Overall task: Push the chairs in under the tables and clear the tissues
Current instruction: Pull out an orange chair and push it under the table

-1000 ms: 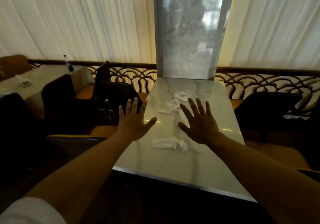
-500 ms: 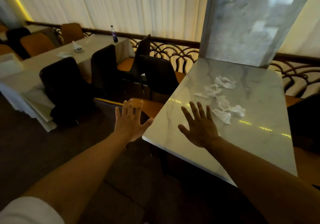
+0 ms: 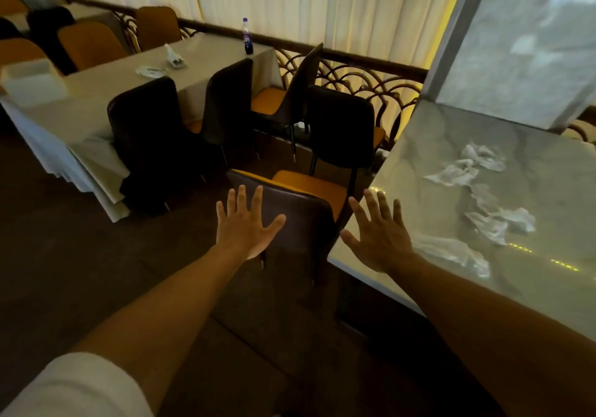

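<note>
A marble table fills the right side, with several crumpled white tissues scattered on it. A dark chair with an orange seat stands at the table's left edge, its back towards me. My left hand is spread open over the chair's back. My right hand is spread open over the table's near left corner. Neither hand holds anything. A second dark chair stands further along the same edge.
A cloth-covered table at the left carries a bottle, a tissue holder and a white box, with dark and orange chairs around it. A marble pillar rises behind the table. A railing and curtains line the back.
The view has swung left and nearer, so the chair beside the marble table is now under my left hand. Both hands stay spread and empty.
</note>
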A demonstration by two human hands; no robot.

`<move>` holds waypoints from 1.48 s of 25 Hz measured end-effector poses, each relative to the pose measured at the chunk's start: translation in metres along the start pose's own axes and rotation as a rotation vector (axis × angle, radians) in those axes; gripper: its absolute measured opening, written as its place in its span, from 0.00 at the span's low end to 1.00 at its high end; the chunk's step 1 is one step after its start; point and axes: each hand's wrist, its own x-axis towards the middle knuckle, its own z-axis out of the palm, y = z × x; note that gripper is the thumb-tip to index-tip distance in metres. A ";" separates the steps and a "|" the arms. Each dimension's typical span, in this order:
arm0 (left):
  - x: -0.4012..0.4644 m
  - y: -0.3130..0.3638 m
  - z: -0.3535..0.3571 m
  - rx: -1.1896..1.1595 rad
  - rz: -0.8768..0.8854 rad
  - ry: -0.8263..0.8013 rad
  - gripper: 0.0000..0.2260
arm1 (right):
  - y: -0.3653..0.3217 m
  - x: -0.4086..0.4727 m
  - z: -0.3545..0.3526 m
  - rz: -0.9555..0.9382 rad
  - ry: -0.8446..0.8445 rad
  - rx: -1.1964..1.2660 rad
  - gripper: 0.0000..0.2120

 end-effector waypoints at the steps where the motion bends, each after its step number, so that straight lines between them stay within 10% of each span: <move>1: 0.007 -0.012 0.000 -0.006 0.004 -0.006 0.42 | -0.017 0.010 0.001 -0.007 -0.002 0.015 0.41; 18: 0.148 -0.093 0.029 0.100 0.124 -0.138 0.50 | -0.105 0.188 0.045 -0.008 -0.104 0.191 0.44; 24: 0.214 -0.093 0.034 0.194 0.240 -0.256 0.51 | -0.116 0.249 0.068 -0.011 -0.388 0.279 0.46; 37: 0.316 -0.090 0.078 0.320 0.575 -0.539 0.42 | -0.128 0.291 0.096 0.205 -0.571 0.277 0.32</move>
